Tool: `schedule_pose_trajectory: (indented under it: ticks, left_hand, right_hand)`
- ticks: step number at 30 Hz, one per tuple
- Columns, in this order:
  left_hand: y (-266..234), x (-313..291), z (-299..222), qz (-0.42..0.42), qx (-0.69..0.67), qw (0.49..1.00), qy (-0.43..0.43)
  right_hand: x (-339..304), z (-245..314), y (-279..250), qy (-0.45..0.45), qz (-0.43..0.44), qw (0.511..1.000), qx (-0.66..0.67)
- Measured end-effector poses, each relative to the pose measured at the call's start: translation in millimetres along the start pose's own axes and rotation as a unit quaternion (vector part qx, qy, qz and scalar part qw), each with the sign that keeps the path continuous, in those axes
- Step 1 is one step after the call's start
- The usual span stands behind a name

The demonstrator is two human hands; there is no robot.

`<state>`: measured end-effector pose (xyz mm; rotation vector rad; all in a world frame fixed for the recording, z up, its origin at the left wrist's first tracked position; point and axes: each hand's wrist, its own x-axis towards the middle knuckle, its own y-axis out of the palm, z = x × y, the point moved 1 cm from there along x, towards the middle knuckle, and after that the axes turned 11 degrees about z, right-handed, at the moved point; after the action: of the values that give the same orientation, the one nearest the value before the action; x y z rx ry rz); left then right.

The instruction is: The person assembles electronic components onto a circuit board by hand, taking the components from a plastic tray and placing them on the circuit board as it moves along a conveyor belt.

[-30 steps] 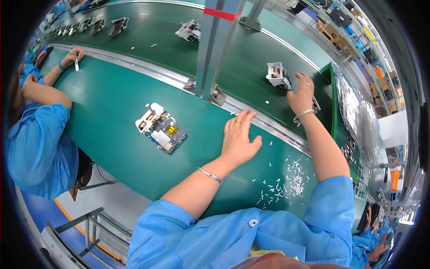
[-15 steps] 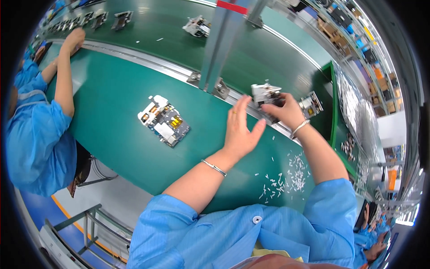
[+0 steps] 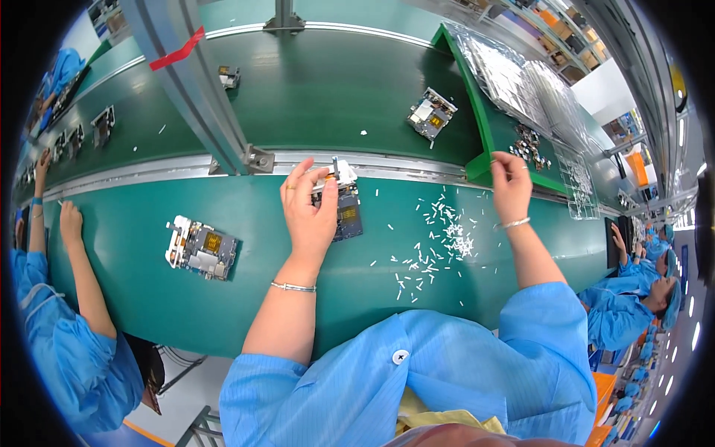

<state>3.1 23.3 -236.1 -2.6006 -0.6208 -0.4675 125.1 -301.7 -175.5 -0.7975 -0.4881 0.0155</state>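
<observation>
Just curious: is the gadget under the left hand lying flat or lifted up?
Lying flat: the gadget rests on the green table, left hand on it.

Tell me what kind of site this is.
Most likely an electronics assembly line. A long green conveyor bench carries circuit board assemblies, the left hand steadies one unit, and workers in blue smocks sit along the belt.

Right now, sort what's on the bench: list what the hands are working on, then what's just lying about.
In hand:
- left hand on the circuit board assembly
- right hand by the tray of small parts

Lying about:
- second board
- scattered white bits
- board on the far belt
</observation>
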Motion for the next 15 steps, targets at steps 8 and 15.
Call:
schedule_pose_trajectory:
  ticks: [8, 15]
  left_hand:
    - [-2, -2, -2, -0.002, -0.036, 0.999, -0.033]
    - [-15, 1, -29, -0.083, 0.093, 0.99, 0.071]
  right_hand:
    - [44, -38, -30, 0.051, 0.019, 0.971, -0.231]
    - [18, 61, 14, -0.097, 0.041, 0.989, -0.107]
